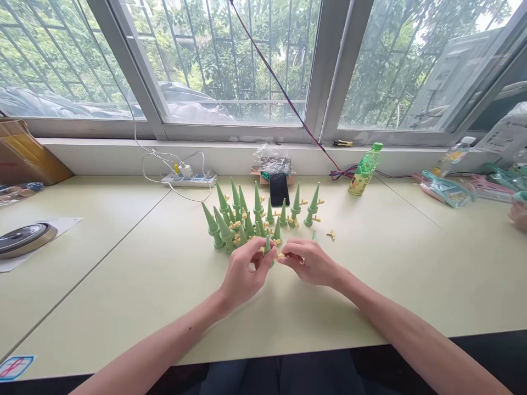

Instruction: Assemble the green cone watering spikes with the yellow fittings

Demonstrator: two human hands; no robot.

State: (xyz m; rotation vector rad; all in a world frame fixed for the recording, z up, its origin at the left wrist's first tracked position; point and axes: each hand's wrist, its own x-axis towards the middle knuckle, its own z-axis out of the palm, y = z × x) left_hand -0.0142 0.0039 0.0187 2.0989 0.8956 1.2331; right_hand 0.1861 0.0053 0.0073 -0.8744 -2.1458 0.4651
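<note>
My left hand is closed around a small green plastic spike, its pointed tip up between thumb and fingers. Close on its right, my right hand pinches a small yellow valve at the spike's side. Whether the valve is seated in the spike I cannot tell. Behind both hands stands a cluster of several green cone spikes, many with yellow valves sticking out. To the right lie a loose yellow valve and a green spike, the latter partly hidden by my right hand.
A phone leans on a small box behind the spikes. At the back stand a power strip with white cables and a green drink bottle. A roll of tape lies left, bagged items right. Windows line the back.
</note>
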